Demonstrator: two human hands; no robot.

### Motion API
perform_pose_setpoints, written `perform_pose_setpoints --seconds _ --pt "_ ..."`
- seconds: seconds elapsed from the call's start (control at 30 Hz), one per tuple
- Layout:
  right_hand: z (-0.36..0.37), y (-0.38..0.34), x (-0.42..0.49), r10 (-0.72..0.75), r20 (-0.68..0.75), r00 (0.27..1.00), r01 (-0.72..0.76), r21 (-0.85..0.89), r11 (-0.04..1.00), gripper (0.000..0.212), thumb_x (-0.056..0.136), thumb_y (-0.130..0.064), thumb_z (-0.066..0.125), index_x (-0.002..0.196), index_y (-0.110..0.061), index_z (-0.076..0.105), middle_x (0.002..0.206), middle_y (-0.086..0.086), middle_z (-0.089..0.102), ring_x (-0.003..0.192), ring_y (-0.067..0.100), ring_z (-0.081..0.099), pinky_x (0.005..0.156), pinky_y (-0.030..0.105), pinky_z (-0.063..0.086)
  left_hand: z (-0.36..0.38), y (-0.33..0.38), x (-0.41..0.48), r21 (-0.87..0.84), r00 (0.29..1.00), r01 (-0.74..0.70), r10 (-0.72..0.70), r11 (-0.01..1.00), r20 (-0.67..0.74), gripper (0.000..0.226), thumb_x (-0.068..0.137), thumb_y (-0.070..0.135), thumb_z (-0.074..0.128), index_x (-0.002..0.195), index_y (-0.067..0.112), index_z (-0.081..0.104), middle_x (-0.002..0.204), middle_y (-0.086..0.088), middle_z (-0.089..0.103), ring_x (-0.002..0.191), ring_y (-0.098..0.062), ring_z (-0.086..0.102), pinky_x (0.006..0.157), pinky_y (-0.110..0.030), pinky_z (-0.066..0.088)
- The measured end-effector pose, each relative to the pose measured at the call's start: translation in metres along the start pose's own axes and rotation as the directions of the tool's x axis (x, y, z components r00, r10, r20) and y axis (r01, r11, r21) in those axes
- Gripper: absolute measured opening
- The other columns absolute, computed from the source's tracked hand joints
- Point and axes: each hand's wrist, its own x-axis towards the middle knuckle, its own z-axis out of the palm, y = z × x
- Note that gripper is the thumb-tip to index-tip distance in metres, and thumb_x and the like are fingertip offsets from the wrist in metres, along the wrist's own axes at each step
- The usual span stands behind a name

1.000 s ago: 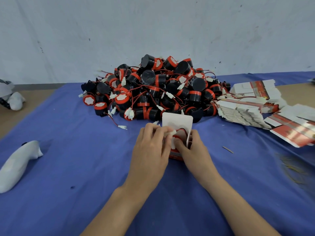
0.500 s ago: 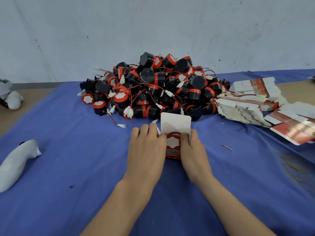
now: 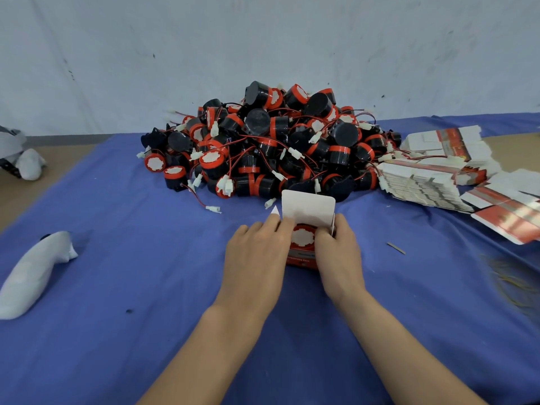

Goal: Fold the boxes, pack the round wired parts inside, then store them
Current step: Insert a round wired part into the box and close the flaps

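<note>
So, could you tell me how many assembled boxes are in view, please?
1: the box, lid flap up, held between the left hand and right hand. Others may hide behind the pile.

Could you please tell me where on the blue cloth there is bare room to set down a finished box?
Bare cloth lies between the white object and the left hand, and right of the right hand up to the small sliver. Crowded: behind the box, the pile of round wired parts and the flat box stacks.
</note>
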Motion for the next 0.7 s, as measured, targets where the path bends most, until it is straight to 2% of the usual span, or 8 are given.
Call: perform_pose_setpoints --seconds 0.1,0.17,0.27,0.37,0.43,0.53,0.6,0.7 --pt "0.001 -0.002 0.000 0.018 -0.017 1.000 -0.017 0.025 1.000 0.019 0.086 -0.004 0.040 0.088 -0.014 0.056 0.080 -0.004 0.065 0.079 0.020 0.057 0.068 0.040 0.051 0.000 -0.001 -0.006 -0.003 0.998 -0.056 0.056 0.998 0.003 0.056 0.052 -0.010 0.076 0.102 0.017 0.073 0.075 0.002 0.064 0.053 -0.020 0.054 0.049 -0.028 0.031" --pt "0.001 -0.003 -0.001 0.028 -0.012 1.000 -0.028 0.028 0.999 0.023 0.086 -0.003 0.039 0.089 -0.016 0.058 0.082 -0.005 0.067 0.086 0.023 0.062 0.077 0.047 0.054 0.002 -0.002 -0.008 -0.010 0.998 -0.060 0.060 0.998 -0.005 0.060 0.054 -0.008 0.077 0.109 0.015 0.072 0.075 0.002 0.065 0.050 -0.019 0.053 0.045 -0.027 0.027" --pt "0.001 -0.004 -0.002 0.040 0.017 0.999 -0.041 0.037 0.998 0.027 0.087 -0.004 0.038 0.094 -0.020 0.060 0.087 -0.006 0.069 0.091 0.022 0.065 0.083 0.049 0.057 0.006 -0.001 -0.009 -0.014 0.999 -0.046 0.045 0.999 -0.020 0.058 0.068 -0.003 0.071 0.123 0.013 0.065 0.083 0.002 0.067 0.052 -0.018 0.053 0.043 -0.027 0.025" --pt "0.001 -0.004 -0.003 0.033 0.033 0.999 -0.033 0.026 0.999 0.026 0.090 -0.006 0.038 0.094 -0.021 0.059 0.089 -0.006 0.068 0.092 0.021 0.064 0.087 0.051 0.056 0.011 -0.002 -0.010 -0.051 0.999 -0.039 0.039 0.998 -0.015 0.049 0.085 0.006 0.059 0.133 0.018 0.057 0.102 0.003 0.064 0.066 -0.016 0.059 0.042 -0.028 0.029" --pt "0.001 -0.004 -0.003 0.022 0.025 0.999 -0.023 0.031 0.999 0.024 0.091 -0.005 0.039 0.093 -0.018 0.058 0.089 -0.004 0.068 0.092 0.024 0.063 0.086 0.052 0.055 0.014 -0.002 -0.009 -0.067 0.999 -0.032 0.032 0.997 0.010 0.043 0.097 0.019 0.038 0.138 0.023 0.049 0.111 0.007 0.062 0.074 -0.015 0.059 0.045 -0.029 0.033" --pt "0.001 -0.003 -0.002 0.008 0.009 1.000 -0.009 0.060 0.998 0.018 0.090 -0.003 0.040 0.090 -0.012 0.055 0.088 0.002 0.066 0.090 0.030 0.060 0.082 0.052 0.052 0.012 0.002 -0.008 -0.101 0.999 0.001 0.003 0.995 0.041 0.057 0.098 0.037 0.007 0.137 0.029 0.047 0.113 0.011 0.063 0.077 -0.014 0.060 0.050 -0.032 0.040" --pt "0.001 -0.003 -0.002 -0.009 0.005 1.000 0.009 0.091 0.996 0.017 0.089 0.000 0.040 0.086 -0.011 0.053 0.081 0.000 0.062 0.079 0.028 0.053 0.073 0.050 0.050 0.011 0.006 -0.007 -0.147 0.997 0.051 -0.041 0.988 0.071 0.060 0.096 0.043 0.000 0.130 0.031 0.048 0.114 0.012 0.063 0.078 -0.014 0.062 0.054 -0.033 0.044" --pt "0.001 -0.001 -0.003 -0.032 0.003 0.999 0.032 0.144 0.989 0.020 0.088 0.002 0.042 0.081 -0.014 0.051 0.075 -0.003 0.061 0.075 0.024 0.052 0.068 0.045 0.047 0.011 0.014 -0.002 -0.176 0.985 0.132 -0.109 0.976 0.134 0.050 0.096 0.045 0.008 0.122 0.033 0.050 0.117 0.012 0.062 0.083 -0.016 0.062 0.060 -0.032 0.042"
